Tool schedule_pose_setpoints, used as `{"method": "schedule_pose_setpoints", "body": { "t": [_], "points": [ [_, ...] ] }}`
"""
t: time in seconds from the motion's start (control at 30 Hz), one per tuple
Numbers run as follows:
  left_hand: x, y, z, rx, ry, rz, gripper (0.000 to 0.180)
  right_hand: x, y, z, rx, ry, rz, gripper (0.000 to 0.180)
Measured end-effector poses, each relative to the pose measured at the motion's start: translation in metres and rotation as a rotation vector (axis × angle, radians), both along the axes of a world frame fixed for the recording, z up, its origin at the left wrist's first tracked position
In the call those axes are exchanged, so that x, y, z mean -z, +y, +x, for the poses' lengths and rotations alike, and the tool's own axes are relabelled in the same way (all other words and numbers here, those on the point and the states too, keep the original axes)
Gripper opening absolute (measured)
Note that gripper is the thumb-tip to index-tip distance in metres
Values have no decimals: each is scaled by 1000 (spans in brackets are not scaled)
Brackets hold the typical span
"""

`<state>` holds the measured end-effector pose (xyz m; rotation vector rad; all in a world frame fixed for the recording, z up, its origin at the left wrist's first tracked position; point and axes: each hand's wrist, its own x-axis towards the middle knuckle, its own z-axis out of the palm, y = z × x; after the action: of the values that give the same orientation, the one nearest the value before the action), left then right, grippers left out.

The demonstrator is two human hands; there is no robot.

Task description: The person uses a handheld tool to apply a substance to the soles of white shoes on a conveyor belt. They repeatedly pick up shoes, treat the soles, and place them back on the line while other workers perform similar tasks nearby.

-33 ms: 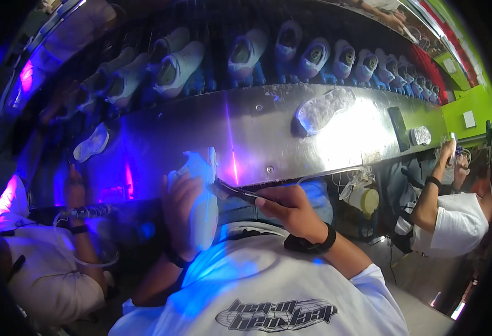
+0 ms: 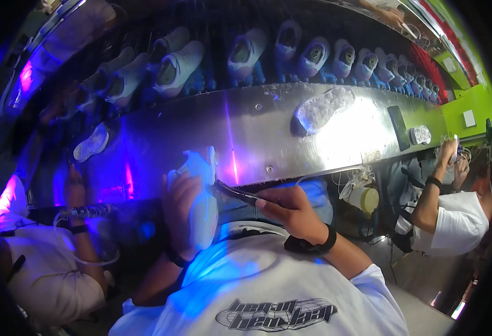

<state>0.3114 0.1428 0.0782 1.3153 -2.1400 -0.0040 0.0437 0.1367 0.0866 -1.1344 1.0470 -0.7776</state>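
Observation:
My left hand [image 2: 181, 193] is wrapped round a white shoe [image 2: 204, 221], held upright on its end in front of my chest, with its sole side turned to the right. Bluish light tints it. Pinched between the thumb and fingers of my right hand [image 2: 296, 211] is a thin dark-handled brush [image 2: 236, 192]. Its head meets the shoe's right edge about halfway along; the bristles hardly show there. The palm-side fingers of my left hand are hidden behind the shoe.
A metal bench [image 2: 178, 131] lies ahead, carrying a large sole-shaped piece [image 2: 325, 109], a smaller sole [image 2: 92, 143] and a dark flat block [image 2: 398, 127]. Behind it runs a row of white shoes [image 2: 247, 55] on blue supports. Co-workers sit left [image 2: 55, 263] and right [image 2: 453, 224].
The brush head has shifted very slightly along the shoe's edge, and its pale bristles show less. The right co-worker's raised hand has moved a little. My left hand and the shoe stay put.

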Motion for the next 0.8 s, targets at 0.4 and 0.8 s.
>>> {"method": "schedule_pose_setpoints", "body": {
  "t": [0.4, 0.8],
  "points": [
    [-25, -13, -26, -47, 7, 54, 69, -15, 23, -1, 89, -21, -285, 23],
    [-54, -46, -60, -117, -13, 170, 82, -53, 2, -24, 203, 316, -620, 22]
  ]
}}
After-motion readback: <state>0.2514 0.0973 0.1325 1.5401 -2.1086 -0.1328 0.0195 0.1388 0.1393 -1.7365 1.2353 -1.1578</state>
